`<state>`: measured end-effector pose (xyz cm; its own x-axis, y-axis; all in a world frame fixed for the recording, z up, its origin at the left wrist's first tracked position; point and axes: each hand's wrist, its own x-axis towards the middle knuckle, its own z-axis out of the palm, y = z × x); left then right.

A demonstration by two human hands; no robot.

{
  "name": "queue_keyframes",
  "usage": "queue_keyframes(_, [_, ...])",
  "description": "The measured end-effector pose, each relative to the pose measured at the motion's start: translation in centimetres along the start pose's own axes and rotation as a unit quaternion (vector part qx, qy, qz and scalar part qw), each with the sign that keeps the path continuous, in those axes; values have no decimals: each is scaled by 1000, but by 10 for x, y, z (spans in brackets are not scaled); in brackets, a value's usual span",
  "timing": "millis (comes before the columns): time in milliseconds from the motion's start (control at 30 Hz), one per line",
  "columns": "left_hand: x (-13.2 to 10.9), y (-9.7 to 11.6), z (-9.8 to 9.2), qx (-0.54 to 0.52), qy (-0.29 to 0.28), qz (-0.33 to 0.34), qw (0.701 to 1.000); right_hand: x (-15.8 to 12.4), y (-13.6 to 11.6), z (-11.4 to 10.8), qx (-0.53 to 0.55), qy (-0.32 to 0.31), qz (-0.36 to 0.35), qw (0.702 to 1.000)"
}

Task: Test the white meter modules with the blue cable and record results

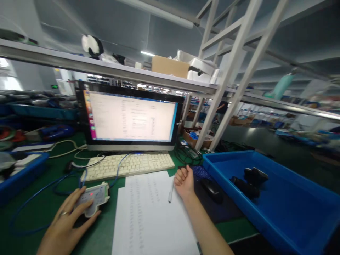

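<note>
At the lower left, my left hand [69,219], with a ring on one finger, grips a small pale electronic device [99,194]. A red light glows on its face, and a greenish edge shows on its right side. A blue cable [29,232] runs on the table around it. My right hand [184,181] is curled into a loose fist at the right edge of some white paper sheets [154,223] bearing columns of marks. Beside its fingers a pen [170,191] lies on the paper, apparently not held. A black mouse [211,190] sits to the right of this hand.
A white keyboard [130,165] lies before a lit monitor [132,117]. To the right, a blue tray [287,209] holds black objects [249,182]; another blue bin [25,175] stands left. A loaded shelf [114,68] and metal posts [228,74] rise behind.
</note>
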<state>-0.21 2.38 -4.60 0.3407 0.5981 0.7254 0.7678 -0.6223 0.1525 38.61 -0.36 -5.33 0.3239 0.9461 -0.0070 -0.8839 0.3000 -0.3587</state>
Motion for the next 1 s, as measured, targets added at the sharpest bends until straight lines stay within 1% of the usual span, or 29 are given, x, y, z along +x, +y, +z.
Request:
queue_keyframes(33, [2, 9, -6, 5, 0, 23, 1000, -3, -1, 0, 7, -2, 10, 1000])
queue_keyframes(67, [4, 18, -11, 13, 4, 31, 999, -4, -2, 0, 15, -6, 23, 1000])
queue_keyframes(133, [7, 30, -17, 27, 6, 33, 999, -6, -3, -1, 33, -11, 50, 998])
queue_keyframes(200, [8, 35, -18, 36, -1, 24, 999, -4, -5, -3, 46, -7, 73, 996])
queue_keyframes(333, [6, 38, -18, 36, -24, -14, 999, -5, -4, 0, 26, 46, 70, 996])
queue_keyframes(500, [4, 39, -19, 36, -34, -24, 998, -10, -3, 9, 18, 86, 62, 994])
queue_keyframes(767, [5, 39, -19, 28, -38, -33, 998, -12, -4, 13, 13, 94, 62, 994])
queue_keyframes(1000, [5, 40, -20, 23, -39, -40, 998, -8, -5, 4, -8, 69, 51, 996])
